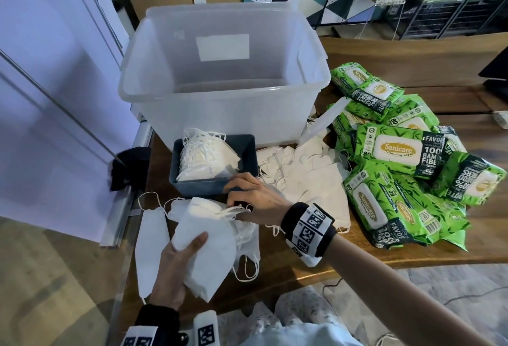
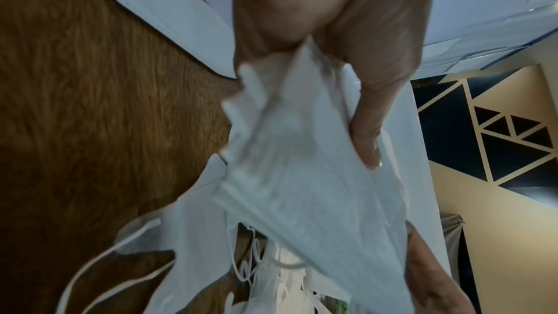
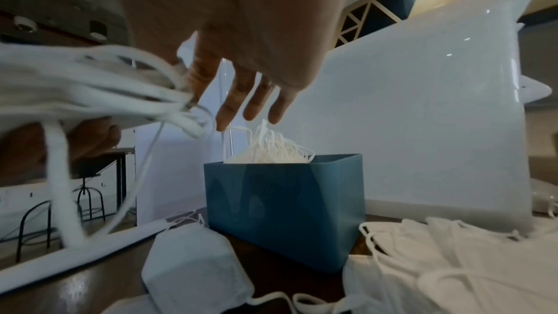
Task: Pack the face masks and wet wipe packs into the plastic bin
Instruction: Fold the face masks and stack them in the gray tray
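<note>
White masks [image 1: 204, 246] sit in a stack clamped by the left grip [image 1: 176, 268], thumb on top, at 7 o'clock on the desk [image 1: 277, 268]; the stack's long axis runs from 5 o'clock up to 11, ear loops toward the right grip [image 1: 254, 200]. That grip, fingers loosely spread, reaches over the loops by the blue box [image 1: 214, 164], but I cannot tell whether it pinches them. More masks stand in the box, others lie loose at 3 o'clock of it, green wipe packs [image 1: 401, 153] are heaped at 3 o'clock, and the clear bin [image 1: 220, 89] stands upright at 12.
</note>
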A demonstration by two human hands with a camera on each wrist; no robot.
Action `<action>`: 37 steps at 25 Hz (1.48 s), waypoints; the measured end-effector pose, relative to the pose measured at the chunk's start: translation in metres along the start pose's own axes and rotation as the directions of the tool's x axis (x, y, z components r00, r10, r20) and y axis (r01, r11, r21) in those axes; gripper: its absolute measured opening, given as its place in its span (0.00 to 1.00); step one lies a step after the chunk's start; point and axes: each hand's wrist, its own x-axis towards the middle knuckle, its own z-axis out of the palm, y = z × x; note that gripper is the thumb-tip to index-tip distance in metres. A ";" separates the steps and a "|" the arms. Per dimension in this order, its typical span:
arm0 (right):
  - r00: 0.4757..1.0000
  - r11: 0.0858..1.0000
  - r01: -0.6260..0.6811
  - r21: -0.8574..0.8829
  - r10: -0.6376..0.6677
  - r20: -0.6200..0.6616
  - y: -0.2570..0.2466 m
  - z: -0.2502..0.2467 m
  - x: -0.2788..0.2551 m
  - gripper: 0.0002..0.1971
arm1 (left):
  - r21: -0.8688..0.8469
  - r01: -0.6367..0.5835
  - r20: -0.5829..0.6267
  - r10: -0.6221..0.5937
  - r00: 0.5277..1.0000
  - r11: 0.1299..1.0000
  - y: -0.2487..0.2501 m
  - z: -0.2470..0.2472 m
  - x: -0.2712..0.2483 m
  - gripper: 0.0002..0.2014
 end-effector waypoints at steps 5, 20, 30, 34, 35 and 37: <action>0.976 0.988 0.149 0.027 -0.143 -0.162 0.005 0.004 -0.015 0.08 | 0.041 0.016 -0.047 -0.014 0.999 0.999 0.002 -0.009 0.001 0.17; 0.737 0.746 -0.664 0.055 0.665 -0.123 0.028 0.017 -0.089 0.16 | -0.013 0.007 -0.180 -0.009 0.984 1.000 -0.011 -0.003 0.015 0.21; 0.621 0.643 -0.747 -0.170 0.766 0.167 0.102 -0.018 -0.041 0.19 | 0.035 -0.018 -0.153 0.023 0.988 0.999 -0.006 0.024 0.023 0.21; 0.557 0.507 -0.727 0.463 0.830 -0.034 0.122 -0.059 -0.052 0.15 | -0.001 -0.038 -0.179 0.038 0.983 0.999 -0.005 0.016 0.018 0.20; 0.511 0.458 -0.642 0.615 0.854 -0.103 0.124 -0.068 -0.055 0.16 | -0.015 -0.044 -0.193 0.040 0.980 0.999 -0.006 0.012 0.017 0.21; 0.421 0.351 -0.431 0.831 0.893 -0.159 0.125 -0.079 -0.062 0.13 | -0.038 -0.047 -0.207 0.038 0.978 0.998 -0.007 0.007 0.018 0.22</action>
